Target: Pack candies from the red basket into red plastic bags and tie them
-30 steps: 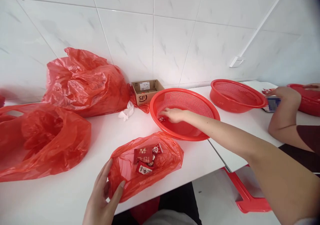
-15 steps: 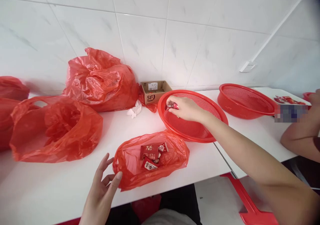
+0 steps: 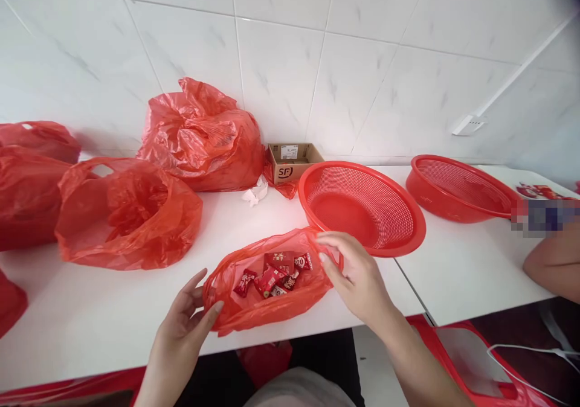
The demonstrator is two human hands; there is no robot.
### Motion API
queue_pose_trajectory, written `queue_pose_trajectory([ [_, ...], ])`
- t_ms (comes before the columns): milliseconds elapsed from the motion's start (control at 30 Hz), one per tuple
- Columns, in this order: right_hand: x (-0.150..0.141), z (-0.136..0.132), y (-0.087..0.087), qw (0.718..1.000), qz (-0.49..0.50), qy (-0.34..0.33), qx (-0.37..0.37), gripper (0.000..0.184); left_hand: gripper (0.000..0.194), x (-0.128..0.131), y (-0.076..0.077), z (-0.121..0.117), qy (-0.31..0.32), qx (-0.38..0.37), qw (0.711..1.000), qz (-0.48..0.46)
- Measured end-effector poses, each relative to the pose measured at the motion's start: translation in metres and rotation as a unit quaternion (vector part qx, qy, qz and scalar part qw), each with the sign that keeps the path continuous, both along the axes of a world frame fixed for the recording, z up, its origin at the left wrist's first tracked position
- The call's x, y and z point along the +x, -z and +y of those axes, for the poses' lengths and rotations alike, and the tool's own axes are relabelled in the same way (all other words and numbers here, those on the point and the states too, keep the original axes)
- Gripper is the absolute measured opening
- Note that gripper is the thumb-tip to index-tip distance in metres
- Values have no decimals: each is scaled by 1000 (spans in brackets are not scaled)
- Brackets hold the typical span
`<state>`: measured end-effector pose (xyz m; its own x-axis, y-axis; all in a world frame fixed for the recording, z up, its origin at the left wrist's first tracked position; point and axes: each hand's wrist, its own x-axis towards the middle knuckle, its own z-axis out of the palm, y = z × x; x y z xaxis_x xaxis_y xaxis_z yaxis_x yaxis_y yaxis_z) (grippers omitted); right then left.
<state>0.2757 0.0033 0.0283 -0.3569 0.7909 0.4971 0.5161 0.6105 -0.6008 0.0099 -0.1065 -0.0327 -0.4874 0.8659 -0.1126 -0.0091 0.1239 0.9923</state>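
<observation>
In front of me an open red plastic bag [image 3: 244, 319] lies on the white table, its mouth spread wide. Several small wrapped snacks in red packets [image 3: 270, 279] rest inside it. My left hand [image 3: 183, 316] has the bag's left rim loosely between thumb and curled fingers. On the other side, my right hand [image 3: 356, 277] grips the right rim, thumb inside and fingers over the edge. Just behind that hand stands a red perforated plastic basket [image 3: 348, 214] with nothing visible in it.
Another open red bag [image 3: 181, 226] is on the left, with a full one [image 3: 203, 141] behind it. A small cardboard box [image 3: 296, 168] and crumpled tissue [image 3: 256, 192] sit by the wall. A second red basket [image 3: 444, 201] stands right, near another person's arm [image 3: 553, 265].
My right hand has left the basket, where it held wrapped snacks, and moved to the bag's right rim. More packets now lie in the bag. The view has shifted slightly.
</observation>
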Motion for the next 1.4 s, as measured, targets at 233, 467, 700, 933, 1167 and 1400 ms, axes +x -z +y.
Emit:
queue_pose_trajectory([
  [233, 37, -34, 69, 977, 71, 114, -167, 25, 52, -8, -7, -7, 16, -22, 997, 75],
  [467, 30, -14, 58, 942, 180, 92, -269, 34, 69, 0, -10, -1, 70, -59, 994, 55],
  [700, 8, -17, 43, 951, 196, 22, -239, 26, 49, -22, -1, -14, 99, -110, 985, 84],
  [933, 4, 22, -55, 950, 309, 7, -46, 21, 37, -40, -89, 27, -50, 111, 990, -64],
  [1167, -4, 20, -124, 979, 188, -67, 25, 21, 8, -34, -162, 56, -53, 253, 966, -22],
  [1400, -12, 36, -146, 984, 125, -117, 39, 15, 11, -26, -178, 70, 106, 240, 962, -81],
])
